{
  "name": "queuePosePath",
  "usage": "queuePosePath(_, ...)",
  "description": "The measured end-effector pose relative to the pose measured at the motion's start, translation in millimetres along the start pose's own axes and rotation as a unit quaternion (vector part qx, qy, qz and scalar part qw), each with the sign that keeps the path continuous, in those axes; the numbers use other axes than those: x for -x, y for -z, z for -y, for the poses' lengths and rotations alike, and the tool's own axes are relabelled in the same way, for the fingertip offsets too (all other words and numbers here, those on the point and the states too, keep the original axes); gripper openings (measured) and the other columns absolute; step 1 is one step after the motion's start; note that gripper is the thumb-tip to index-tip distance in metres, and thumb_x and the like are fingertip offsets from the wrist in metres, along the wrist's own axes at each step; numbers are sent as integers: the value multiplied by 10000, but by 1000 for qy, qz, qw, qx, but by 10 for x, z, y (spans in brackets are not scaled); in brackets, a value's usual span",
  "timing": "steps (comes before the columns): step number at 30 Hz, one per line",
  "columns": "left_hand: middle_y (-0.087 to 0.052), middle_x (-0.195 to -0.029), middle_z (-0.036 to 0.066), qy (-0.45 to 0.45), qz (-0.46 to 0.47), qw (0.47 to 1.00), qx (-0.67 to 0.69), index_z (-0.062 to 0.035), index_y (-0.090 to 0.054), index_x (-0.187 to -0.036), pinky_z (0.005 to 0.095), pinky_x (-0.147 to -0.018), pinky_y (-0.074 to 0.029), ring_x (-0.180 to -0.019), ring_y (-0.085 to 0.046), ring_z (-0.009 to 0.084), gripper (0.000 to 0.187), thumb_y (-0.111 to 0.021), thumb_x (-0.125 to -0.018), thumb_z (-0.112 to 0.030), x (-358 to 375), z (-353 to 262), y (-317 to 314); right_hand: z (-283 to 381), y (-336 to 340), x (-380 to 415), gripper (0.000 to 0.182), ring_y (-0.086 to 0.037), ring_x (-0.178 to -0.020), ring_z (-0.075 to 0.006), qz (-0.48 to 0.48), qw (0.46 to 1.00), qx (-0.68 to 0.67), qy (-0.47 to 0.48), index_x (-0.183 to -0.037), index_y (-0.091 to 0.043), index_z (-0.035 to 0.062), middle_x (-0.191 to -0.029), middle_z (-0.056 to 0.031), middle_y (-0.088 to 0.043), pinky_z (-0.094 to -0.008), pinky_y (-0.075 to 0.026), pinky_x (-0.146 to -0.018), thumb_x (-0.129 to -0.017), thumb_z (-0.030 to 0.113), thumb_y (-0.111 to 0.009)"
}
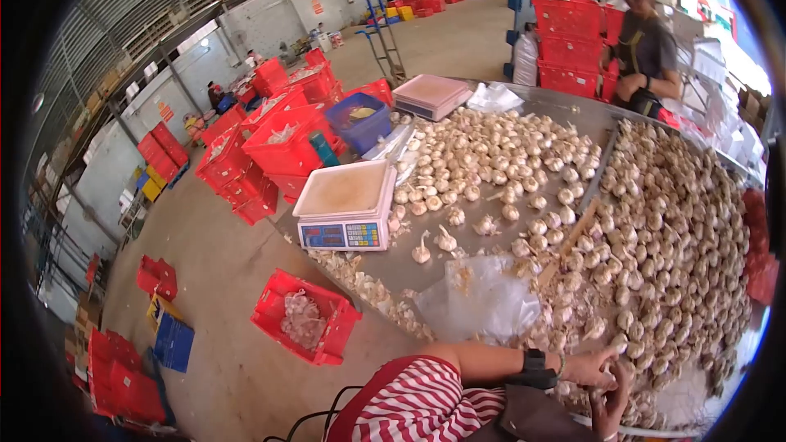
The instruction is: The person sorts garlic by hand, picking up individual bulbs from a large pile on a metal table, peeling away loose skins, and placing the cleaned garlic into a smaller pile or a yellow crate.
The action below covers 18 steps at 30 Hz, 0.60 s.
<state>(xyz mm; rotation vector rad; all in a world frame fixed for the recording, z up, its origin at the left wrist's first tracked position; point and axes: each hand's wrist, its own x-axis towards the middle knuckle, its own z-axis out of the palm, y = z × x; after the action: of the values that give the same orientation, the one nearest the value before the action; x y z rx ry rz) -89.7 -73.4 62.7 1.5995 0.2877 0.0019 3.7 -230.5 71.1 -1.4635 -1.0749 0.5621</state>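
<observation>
My left hand [585, 368], with a dark watch on its wrist, reaches in from the left at the lower right of the table. Its fingers are bent together, and a pale garlic bulb [620, 343] shows at the fingertips. Close beside it, my right hand [611, 406] comes up from below with curled fingers; whatever is in them is hidden. Around both hands lie loose skins and unclean garlic bulbs [671, 262] in a large heap. Paler garlic bulbs [483, 151] spread over the far part of the metal table [417, 274]. A clear plastic bag [483, 299] lies left of my hands.
Two scales stand along the table's left edge, the nearer scale [344, 205] and the farther scale [431, 96], with a blue crate [359, 121] between them. A red crate [304, 317] sits on the floor. A co-worker [643, 41] stands across the table beside stacked red crates [567, 45].
</observation>
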Motion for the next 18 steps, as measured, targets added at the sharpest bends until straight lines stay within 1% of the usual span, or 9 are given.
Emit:
queuePosePath(1, -574, -1087, 149, -15, 17, 999, 41, -32, -368, -1274, 359, -869, -477, -1017, -568, 237, 757, -706, -822, -536, -150, 83, -149, -537, 305, 50, 598, -547, -1113, -223, 100, 994, 49, 22, -1344, -451, -21, -1201, -120, -562, -347, -463, -918, -883, 270, -697)
queuePosePath(4, -615, -1047, 117, -35, 28, 990, 134, -53, -411, -1290, 329, -790, -514, -970, -587, 174, 583, -709, -874, -333, -357, 158, -473, -213, 539, 182, 474, -624, -953, -225, 14, 996, 82, -42, -1190, -571, 0, -1039, -123, -651, -344, -486, -822, -818, 250, -730)
queuePosePath(6, -610, -1042, 132, 12, 30, 999, 32, -13, -519, -1238, 355, -830, -500, -983, -584, 210, 508, -703, -874, -315, -321, -156, -497, -137, 938, 378, 393, -614, -902, -232, 3, 990, 123, -74, -1123, -612, 5, -973, -138, -645, -343, -480, -802, -782, 169, -719)
queuePosePath(7, -610, -1052, 161, -126, -58, 959, -248, -10, -579, -1163, 401, -854, -489, -991, -592, 282, 471, -707, -857, -344, -381, 84, -482, -156, 1126, 539, 384, -608, -890, -214, -40, 988, 117, -92, -1110, -617, 8, -956, -120, -641, -331, -480, -798, -777, 163, -728)
queuePosePath(11, -501, -1223, 165, -147, -125, 840, -506, -63, -580, -1158, 543, -957, -347, -1180, -446, 356, 470, -701, -802, -345, -409, 454, -419, -463, 1934, 1350, 324, -593, -797, -97, -209, 947, 18, -245, -1058, -632, 18, -857, -17, -621, -251, -485, -707, -781, 133, -754)
queuePosePath(12, -369, -1443, 200, 27, -51, 848, -527, -88, -487, -1361, 568, -1112, -202, -1389, -266, 373, 594, -640, -874, -390, -374, 341, -465, -434, 2118, 1485, 312, -594, -765, -83, -225, 933, 40, -278, -1043, -633, 21, -831, -14, -621, -250, -488, -677, -791, 157, -756)
queuePosePath(14, -311, -1489, 197, 76, -72, 831, -547, -133, -412, -1427, 599, -1120, -168, -1418, -208, 385, 643, -626, -887, -409, -411, 647, -547, -856, 2557, 1988, 338, -619, -780, -119, -297, 900, 82, -309, -1035, -629, 5, -830, -45, -645, -272, -501, -697, -794, 204, -758)
queuePosePath(17, -360, -1462, 184, 96, -102, 833, -536, -142, -391, -1433, 574, -1106, -224, -1389, -267, 385, 660, -645, -873, -380, -469, 796, -561, -837, 3005, 2235, 492, -660, -873, -307, -227, 780, 439, -384, -1193, -568, 33, -1009, -171, -671, -369, -518, -792, -788, 254, -738)
queuePosePath(18, -360, -1462, 184, 97, -103, 832, -536, -142, -391, -1433, 574, -1106, -224, -1389, -267, 385, 660, -645, -873, -380, -493, 786, -566, -946, 3181, 2315, 492, -660, -873, -307, -226, 780, 439, -384, -1193, -568, 33, -1009, -171, -671, -369, -518, -792, -788, 254, -738)
